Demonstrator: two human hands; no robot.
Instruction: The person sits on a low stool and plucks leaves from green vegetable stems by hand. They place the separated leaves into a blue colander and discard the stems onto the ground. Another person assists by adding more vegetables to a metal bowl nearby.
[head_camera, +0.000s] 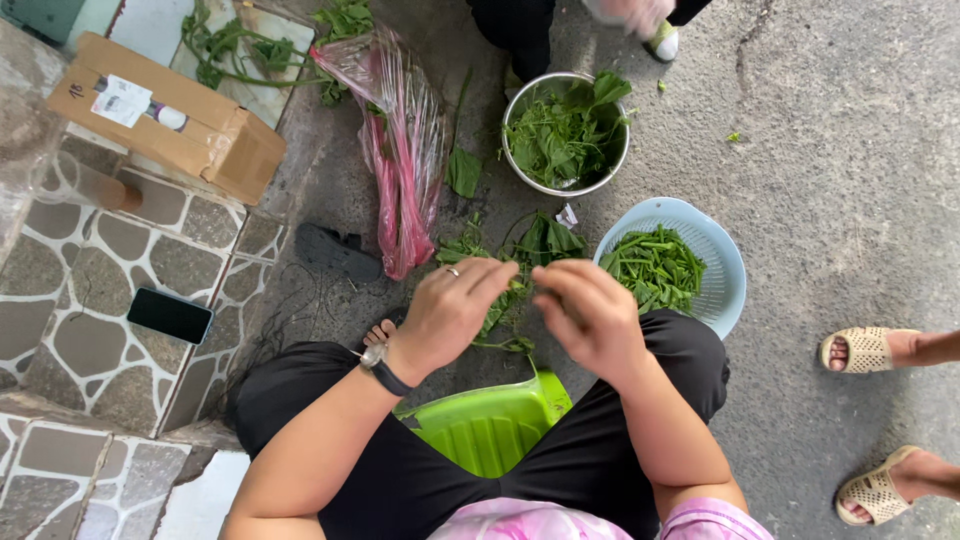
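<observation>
You are gripping one green stem (515, 292) between left hand (450, 310) and right hand (592, 318); blue basket (725, 262) at 2 o'clock is part-filled, loose greens (540, 240) remaining.

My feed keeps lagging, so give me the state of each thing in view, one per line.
left hand: closed on green stems
right hand: pinching the same green stems
metal bowl: holds loose leaves
blue colander: partly filled with cut stems
pink plastic bag: lying open, crumpled
phone: screen dark
cardboard box: closed
</observation>
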